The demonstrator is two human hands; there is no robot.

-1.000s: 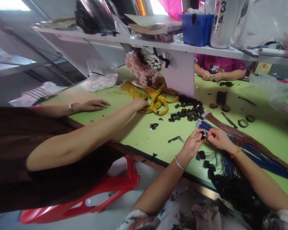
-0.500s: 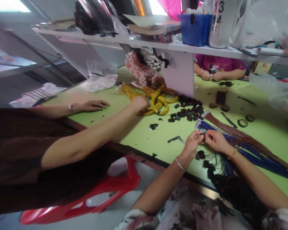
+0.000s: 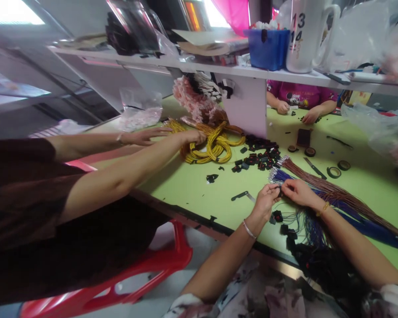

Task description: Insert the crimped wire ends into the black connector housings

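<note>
My left hand pinches a small black connector between thumb and fingers, above the green table. Close beside it, my right hand has its fingers curled together near the connector; what they hold is too small to make out. Blue wires with silvery ends lie beneath and beside my right hand, next to a bundle of brown wires. Black connectors with wires hang near the table edge under my hands. More black connectors are heaped farther back.
At left, a person in dark clothing reaches over to yellow wire coils. A folding knife, another knife and tape rolls lie around. Across the table sits another person. A shelf spans above; a red stool stands below.
The person at left has moved the far hand forward toward the yellow coils. The person across has parted their hands. My hands are nearly where they were, slightly apart now.
</note>
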